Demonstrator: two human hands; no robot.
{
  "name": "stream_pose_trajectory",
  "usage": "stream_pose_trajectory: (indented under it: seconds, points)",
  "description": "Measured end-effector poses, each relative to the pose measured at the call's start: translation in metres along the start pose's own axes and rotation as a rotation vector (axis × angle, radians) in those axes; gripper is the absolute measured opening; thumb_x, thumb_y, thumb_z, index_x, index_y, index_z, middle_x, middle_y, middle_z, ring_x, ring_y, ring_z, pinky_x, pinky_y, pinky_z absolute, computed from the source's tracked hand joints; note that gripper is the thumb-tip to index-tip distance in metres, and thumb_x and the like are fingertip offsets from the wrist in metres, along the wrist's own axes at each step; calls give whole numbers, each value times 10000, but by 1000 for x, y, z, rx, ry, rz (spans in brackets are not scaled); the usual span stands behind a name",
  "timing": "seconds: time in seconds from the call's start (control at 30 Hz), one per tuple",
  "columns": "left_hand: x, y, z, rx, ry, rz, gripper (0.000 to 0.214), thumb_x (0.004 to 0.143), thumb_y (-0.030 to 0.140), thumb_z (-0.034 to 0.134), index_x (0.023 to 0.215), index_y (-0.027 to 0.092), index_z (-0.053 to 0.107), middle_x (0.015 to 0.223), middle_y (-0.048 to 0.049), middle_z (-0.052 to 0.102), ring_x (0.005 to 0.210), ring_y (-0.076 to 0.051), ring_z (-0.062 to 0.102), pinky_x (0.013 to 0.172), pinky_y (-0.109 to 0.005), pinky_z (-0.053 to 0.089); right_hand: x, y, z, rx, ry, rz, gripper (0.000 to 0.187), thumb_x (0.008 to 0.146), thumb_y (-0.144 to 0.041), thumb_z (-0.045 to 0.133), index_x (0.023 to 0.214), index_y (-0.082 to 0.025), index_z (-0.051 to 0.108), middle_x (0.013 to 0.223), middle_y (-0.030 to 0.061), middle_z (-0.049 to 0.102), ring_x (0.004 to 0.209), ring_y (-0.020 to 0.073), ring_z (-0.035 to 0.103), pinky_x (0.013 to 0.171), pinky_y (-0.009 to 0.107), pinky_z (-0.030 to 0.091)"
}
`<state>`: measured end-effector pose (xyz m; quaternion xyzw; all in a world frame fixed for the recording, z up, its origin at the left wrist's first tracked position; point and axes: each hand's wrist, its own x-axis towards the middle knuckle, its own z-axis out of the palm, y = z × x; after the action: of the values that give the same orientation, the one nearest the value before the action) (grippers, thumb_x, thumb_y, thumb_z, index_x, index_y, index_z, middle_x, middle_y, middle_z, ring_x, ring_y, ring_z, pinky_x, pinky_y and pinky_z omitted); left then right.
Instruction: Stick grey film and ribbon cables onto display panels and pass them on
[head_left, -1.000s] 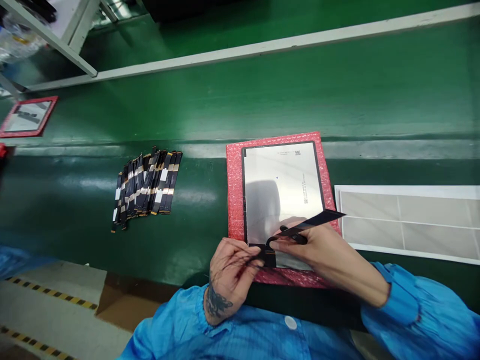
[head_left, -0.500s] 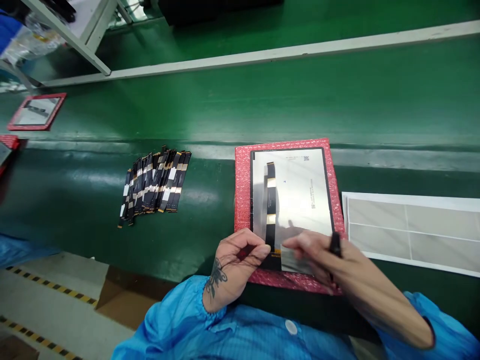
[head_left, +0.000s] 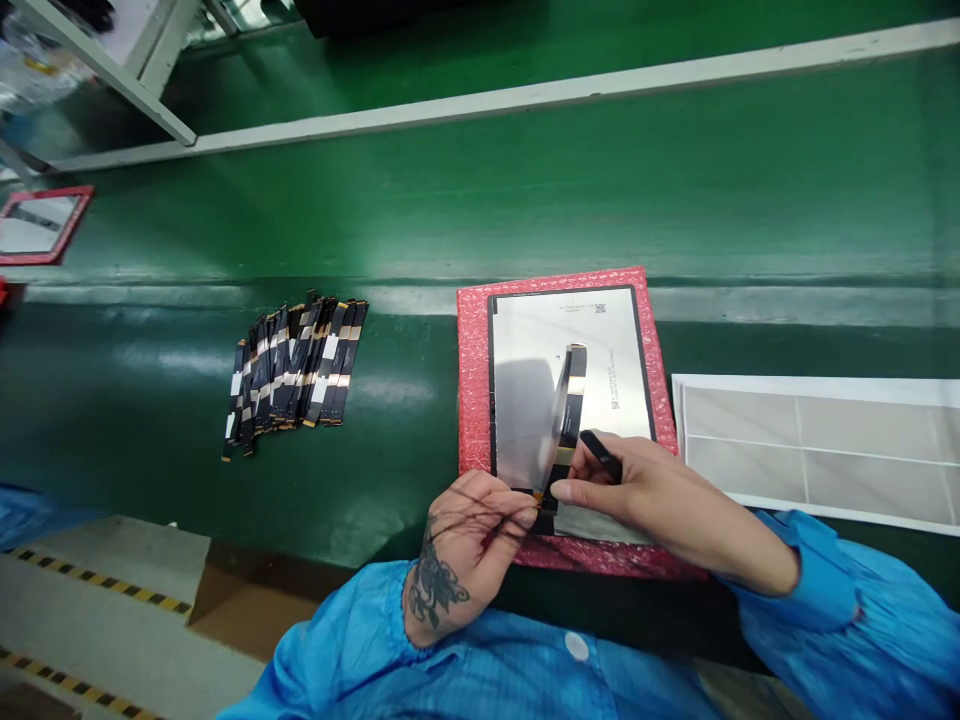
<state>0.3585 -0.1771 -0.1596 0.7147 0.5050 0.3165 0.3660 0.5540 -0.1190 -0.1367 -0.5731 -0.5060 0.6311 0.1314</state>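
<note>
A display panel (head_left: pixel 525 400) lies silver back up on a pink-red bubble-wrap sheet (head_left: pixel 473 400). Over it a black flex cable (head_left: pixel 571 410) with gold bands rises tilted, its upper end off the panel. My left hand (head_left: pixel 476 535) pinches at the cable's lower end, by the panel's near edge. The thumb and fingers of my right hand (head_left: pixel 637 485) are closed on the cable just above that. A short black pen-like tool (head_left: pixel 601 456) is tucked in the right hand too. The exact contact of the left fingertips is partly hidden.
A pile of flex cables (head_left: pixel 296 365) lies to the left on the green bench (head_left: pixel 405 420). White sheets with grey rectangles (head_left: pixel 810 440) lie to the right. Another panel in a pink-red wrap (head_left: pixel 41 225) is at far left. A pale rail (head_left: pixel 487 105) crosses behind.
The cable, earlier flat along the panel's left part, is now lifted and leans to the right. My right hand has moved in and closed on it. The left hand stays at the lower end.
</note>
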Motion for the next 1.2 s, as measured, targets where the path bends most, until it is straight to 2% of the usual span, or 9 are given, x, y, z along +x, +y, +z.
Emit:
stream_pose_trajectory:
  seconds: [0.1,0.23,0.43,0.6,0.77,1.2]
  points:
    - [-11,-7,6,238,57,171,264,902,152,528,1092,201,704,790,-47,663,723,-170,629,636,-265,521,-1,2,-1,-92,38,-89,175,752,-346,623,625,-241,566,640,-20,570,610,179,511,599,322,415]
    - [-18,-10,10,381,67,246,308,852,134,548,1107,196,710,766,-62,644,705,-186,617,614,-270,526,-1,5,1,-213,91,-215,160,818,-243,597,661,-232,631,811,26,580,726,195,577,678,332,470]
    - [-20,-10,8,396,43,250,277,865,141,541,1075,194,715,766,-57,652,715,-177,613,625,-269,526,-3,12,10,-276,92,-250,162,858,-169,573,720,-215,642,914,48,574,832,204,602,734,335,493]
    - [-23,-11,8,399,55,224,261,864,149,544,1043,202,727,766,-57,655,713,-173,611,628,-269,525,-1,13,13,-322,126,-262,187,848,-143,587,677,-219,585,902,42,570,808,203,602,726,343,501]
    - [-22,-12,8,389,48,225,249,877,168,546,1052,217,716,768,-49,652,704,-168,599,610,-259,514,-1,10,14,-364,107,-228,239,849,-137,582,632,-224,530,859,26,535,760,194,591,690,335,491]
    - [-23,-13,11,382,86,253,217,906,152,541,1037,183,711,782,-37,619,727,-145,574,640,-240,498,1,10,16,-353,99,-220,270,859,-103,618,628,-211,527,818,-3,490,734,182,563,681,336,465]
